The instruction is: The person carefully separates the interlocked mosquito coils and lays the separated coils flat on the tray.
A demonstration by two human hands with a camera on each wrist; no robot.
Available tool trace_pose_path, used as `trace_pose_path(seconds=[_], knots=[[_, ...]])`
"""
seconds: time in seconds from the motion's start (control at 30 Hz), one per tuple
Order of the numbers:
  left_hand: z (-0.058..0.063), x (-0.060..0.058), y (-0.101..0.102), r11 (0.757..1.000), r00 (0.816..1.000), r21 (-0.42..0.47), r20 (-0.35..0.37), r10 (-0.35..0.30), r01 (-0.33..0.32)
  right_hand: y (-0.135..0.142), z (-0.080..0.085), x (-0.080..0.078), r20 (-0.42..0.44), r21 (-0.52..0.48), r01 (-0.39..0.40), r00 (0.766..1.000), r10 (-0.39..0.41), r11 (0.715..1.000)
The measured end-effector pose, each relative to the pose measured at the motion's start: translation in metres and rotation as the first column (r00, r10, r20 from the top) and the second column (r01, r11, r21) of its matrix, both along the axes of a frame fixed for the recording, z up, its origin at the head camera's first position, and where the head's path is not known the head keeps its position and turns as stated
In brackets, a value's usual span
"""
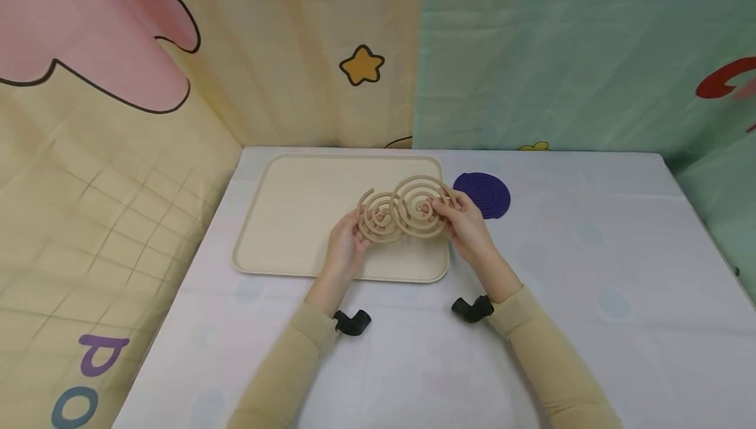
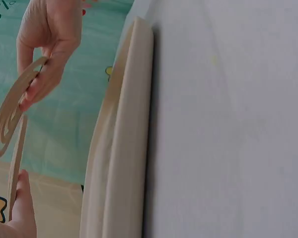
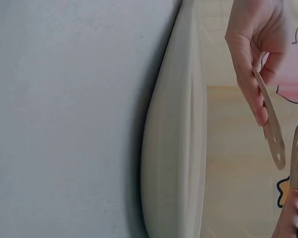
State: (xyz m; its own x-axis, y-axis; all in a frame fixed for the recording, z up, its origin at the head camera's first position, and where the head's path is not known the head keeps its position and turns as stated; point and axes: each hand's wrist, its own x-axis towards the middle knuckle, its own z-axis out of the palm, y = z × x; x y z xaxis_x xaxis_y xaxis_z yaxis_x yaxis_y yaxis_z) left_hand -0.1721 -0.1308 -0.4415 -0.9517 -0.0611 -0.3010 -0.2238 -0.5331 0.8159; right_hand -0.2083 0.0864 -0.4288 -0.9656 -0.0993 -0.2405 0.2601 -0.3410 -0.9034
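Note:
Two tan spiral coils are held up over a beige tray (image 1: 295,219). My left hand (image 1: 353,229) pinches the smaller-looking left coil (image 1: 375,219) at its outer edge. My right hand (image 1: 444,209) pinches the right coil (image 1: 416,206) near its right rim. The two coils overlap where they meet. In the left wrist view the right hand (image 2: 47,44) grips its coil (image 2: 10,116), seen nearly edge-on. In the right wrist view the left hand (image 3: 253,49) holds the other coil (image 3: 270,124).
A dark purple spiral coil (image 1: 484,194) lies flat on the white tablecloth (image 1: 590,252) just right of the tray. Patterned curtains close in the back and the left side. The tray's raised rim (image 2: 124,148) shows close in both wrist views.

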Motion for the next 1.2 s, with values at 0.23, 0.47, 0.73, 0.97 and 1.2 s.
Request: trace_pose_path(seconds=[0.23,0.47,0.73,0.97,1.2], knots=[[0.003,0.001,-0.033,0.98,1.0,-0.2,0.007,-0.024,0.024,0.006,-0.004,-0.001,0.055,0.179,-0.123,0.992,0.115,0.976],[0.003,0.001,-0.056,0.766,0.987,-0.624,0.136,-0.085,0.152,0.007,-0.015,0.0,0.091,0.478,-0.343,0.935,0.343,0.808],[-0.003,0.005,-0.064,0.63,0.967,-0.735,0.226,-0.121,0.25,0.003,-0.02,0.0,0.105,0.615,-0.381,0.907,0.407,0.691],[-0.001,0.007,-0.068,0.533,0.957,-0.795,0.227,-0.181,0.29,0.0,-0.019,-0.002,0.072,0.779,-0.323,0.897,0.435,0.538],[-0.001,0.009,-0.069,0.418,0.951,-0.875,0.131,-0.279,0.243,-0.003,-0.016,0.0,0.022,0.881,-0.24,0.882,0.471,0.408]])
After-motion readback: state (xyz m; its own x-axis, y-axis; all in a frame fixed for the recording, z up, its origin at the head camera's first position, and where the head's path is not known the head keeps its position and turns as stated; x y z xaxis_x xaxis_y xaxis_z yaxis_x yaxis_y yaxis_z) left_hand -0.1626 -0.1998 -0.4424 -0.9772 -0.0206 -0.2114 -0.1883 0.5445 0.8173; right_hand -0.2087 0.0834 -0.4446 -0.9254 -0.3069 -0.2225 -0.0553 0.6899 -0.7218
